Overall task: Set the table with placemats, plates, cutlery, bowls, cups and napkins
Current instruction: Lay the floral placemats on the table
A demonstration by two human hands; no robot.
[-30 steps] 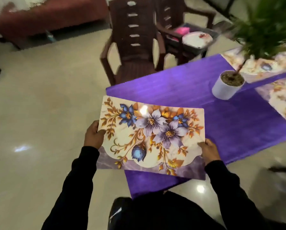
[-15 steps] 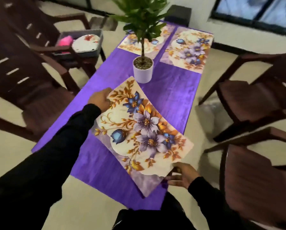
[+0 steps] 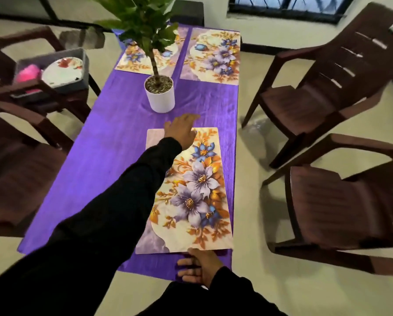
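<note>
Purple cloth (image 3: 113, 156) covers a long table on a pale tiled floor, with four dark brown chairs around it, two to each side. Three floral placemats lie on it: two side by side at the far end (image 3: 213, 55) (image 3: 131, 58), and a near placemat (image 3: 197, 192), cream with lilac and blue flowers and orange leaves, flat along the right edge. A left hand (image 3: 181, 131) lies with relaxed fingers on its far end; the right hand (image 3: 199, 265) rests at its near edge, fingers spread, apparently gripping nothing. One white potted plant (image 3: 160, 94) stands between the mats. On the left, a grey tray (image 3: 84, 65) holds a plate (image 3: 63, 70).
</note>
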